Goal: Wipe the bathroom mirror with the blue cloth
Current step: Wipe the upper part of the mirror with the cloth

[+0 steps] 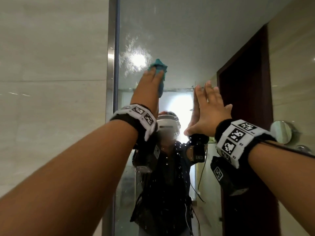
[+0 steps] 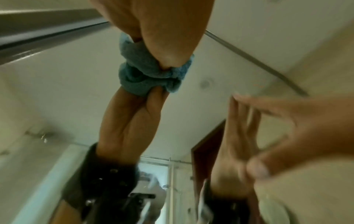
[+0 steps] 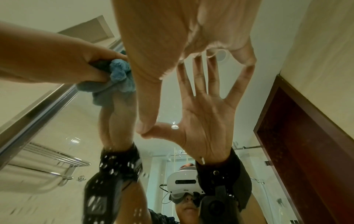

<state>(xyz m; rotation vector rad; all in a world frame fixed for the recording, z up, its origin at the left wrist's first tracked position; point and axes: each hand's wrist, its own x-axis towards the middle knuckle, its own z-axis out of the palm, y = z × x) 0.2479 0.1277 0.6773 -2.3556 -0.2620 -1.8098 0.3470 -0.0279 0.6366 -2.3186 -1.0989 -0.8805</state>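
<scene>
Pressing blue cloth (image 1: 159,66) on mirror (image 1: 187,40), no readable writing

Fuzzy blue cloth (image 1: 40,66) meets a glossy, droplet-streaked glass mirror (image 1: 179,40) edged by a brushed metal frame (image 1: 111,48).

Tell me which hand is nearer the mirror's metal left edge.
Left. The left hand presses the blue cloth close beside the metal edge; the right hand rests flat farther right.

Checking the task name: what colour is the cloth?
Teal-blue cloth; clearest in the right wrist view.
</scene>
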